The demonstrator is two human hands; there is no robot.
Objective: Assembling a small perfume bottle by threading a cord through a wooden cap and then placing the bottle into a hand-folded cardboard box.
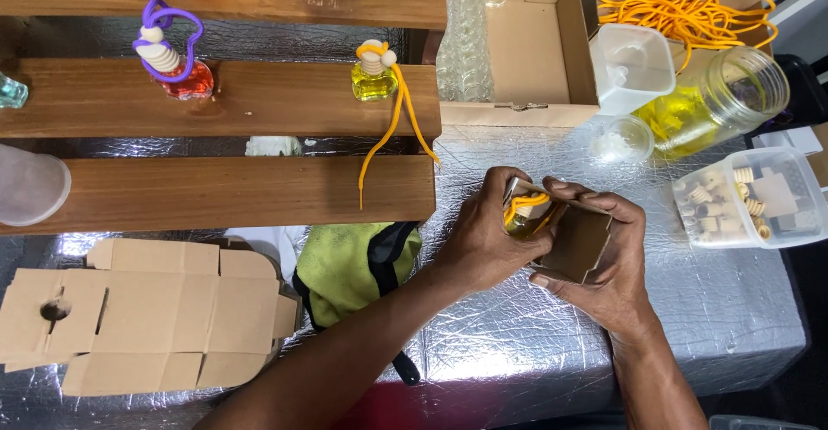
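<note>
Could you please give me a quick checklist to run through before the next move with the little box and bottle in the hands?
1. Small brown cardboard box held firmly: ok, the right hand cups it from below and behind.
2. Small bottle with an orange cord at the box mouth: ok, the left hand presses it there.
3. Cord fully tucked inside: not ok, an orange loop shows outside between the fingers.
4. Box flaps free to close: cannot tell, the fingers hide them.
5. Spare flat box blanks within reach: ok, on the foil-covered table to the left.
6. Jar of yellow liquid away from the hands: ok, though it lies on its side.
</note>
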